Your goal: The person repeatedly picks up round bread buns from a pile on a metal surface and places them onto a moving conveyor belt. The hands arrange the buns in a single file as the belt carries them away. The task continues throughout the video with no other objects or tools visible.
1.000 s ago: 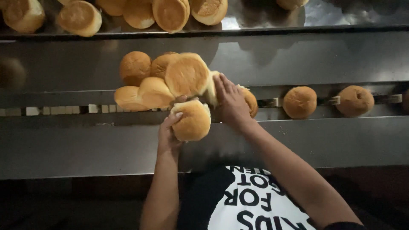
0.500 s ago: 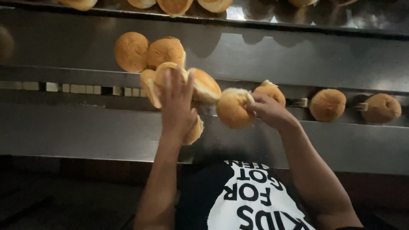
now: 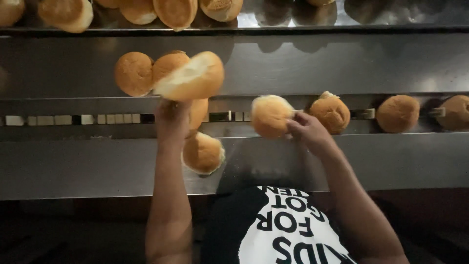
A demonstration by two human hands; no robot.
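Observation:
My left hand (image 3: 172, 116) reaches up and grips a cluster of joined golden buns (image 3: 168, 73), lifted off the steel conveyor channel (image 3: 63, 119); one bun in the cluster shows its pale torn side. A single bun (image 3: 203, 153) hangs or falls just below that hand, by my wrist. My right hand (image 3: 307, 131) holds one round bun (image 3: 270, 115) by its edge over the channel. Right beside it sits another bun (image 3: 331, 112).
Two more buns (image 3: 397, 113) (image 3: 455, 112) rest further right in the channel. An upper shelf (image 3: 293, 22) carries several buns (image 3: 175, 11) along the top edge. A broad steel front panel (image 3: 73, 166) runs below the channel. My dark printed shirt (image 3: 278, 230) fills the bottom.
My left hand has raised the bun cluster up and left. My right hand pulled one bun away to the right. A bun came loose under the left hand.

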